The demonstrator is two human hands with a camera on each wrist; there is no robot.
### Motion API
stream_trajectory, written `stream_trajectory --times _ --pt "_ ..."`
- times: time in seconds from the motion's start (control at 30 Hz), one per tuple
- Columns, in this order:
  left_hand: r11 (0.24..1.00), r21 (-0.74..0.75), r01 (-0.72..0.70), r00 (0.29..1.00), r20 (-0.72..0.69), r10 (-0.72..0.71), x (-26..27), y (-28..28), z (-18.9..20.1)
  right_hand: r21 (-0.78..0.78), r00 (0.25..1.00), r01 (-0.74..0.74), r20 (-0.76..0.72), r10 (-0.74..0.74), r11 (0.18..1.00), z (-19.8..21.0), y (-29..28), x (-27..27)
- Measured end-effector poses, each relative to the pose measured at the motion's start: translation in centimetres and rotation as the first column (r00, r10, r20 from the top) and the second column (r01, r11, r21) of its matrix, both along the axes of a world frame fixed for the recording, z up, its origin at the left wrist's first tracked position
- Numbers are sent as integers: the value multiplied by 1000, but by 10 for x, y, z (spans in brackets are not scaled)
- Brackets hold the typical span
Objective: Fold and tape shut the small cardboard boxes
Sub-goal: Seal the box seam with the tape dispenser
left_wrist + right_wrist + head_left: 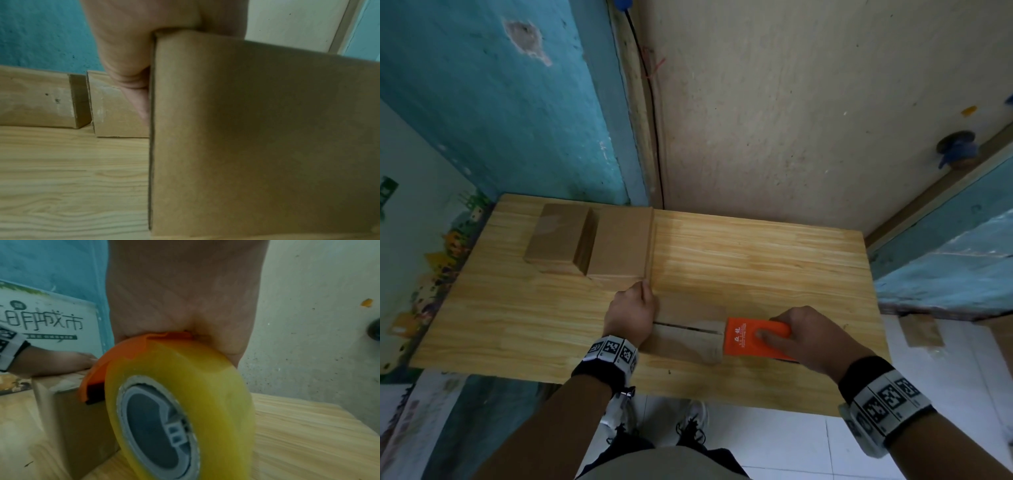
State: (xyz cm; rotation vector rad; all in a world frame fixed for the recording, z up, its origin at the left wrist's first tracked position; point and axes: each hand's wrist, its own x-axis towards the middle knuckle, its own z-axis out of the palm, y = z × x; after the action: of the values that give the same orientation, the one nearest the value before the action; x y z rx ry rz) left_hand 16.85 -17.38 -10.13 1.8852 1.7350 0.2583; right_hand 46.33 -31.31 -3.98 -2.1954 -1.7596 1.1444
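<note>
The small cardboard box [685,337] is steadied at the near table [756,260] edge by the left hand [631,315], fingers curled over its left end. The orange tape dispenser [755,337] is gripped by the right hand [815,337] at the box's right end. Tape should be kept centred on the flap seam and pressed flat.

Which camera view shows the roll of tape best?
The right wrist view: the yellow roll of tape fills it, grey hub visible. The head view shows only its orange holder. The left wrist view shows none of it.
</note>
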Motion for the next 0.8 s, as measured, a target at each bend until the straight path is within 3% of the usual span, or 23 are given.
stream_trajectory --times 0.1,0.23,0.57,0.7,0.8 --pt "1000 18 17 1000 1 -17 2 0 0 30 990 -42 140 37 999 -4 3 -6" --pt "1000 15 16 999 -34 -16 5 1 1 99 918 -169 378 120 981 -6 5 -13" --pt "998 48 33 999 -43 -30 5 0 -3 151 825 -130 564 22 980 3 -10 -41" --pt "998 49 30 999 -23 -29 5 0 1 273 811 -161 585 -30 948 -3 -17 -50" --pt "999 35 20 999 -29 -19 6 -2 4 208 765 -167 644 -6 964 -14 -15 -59"
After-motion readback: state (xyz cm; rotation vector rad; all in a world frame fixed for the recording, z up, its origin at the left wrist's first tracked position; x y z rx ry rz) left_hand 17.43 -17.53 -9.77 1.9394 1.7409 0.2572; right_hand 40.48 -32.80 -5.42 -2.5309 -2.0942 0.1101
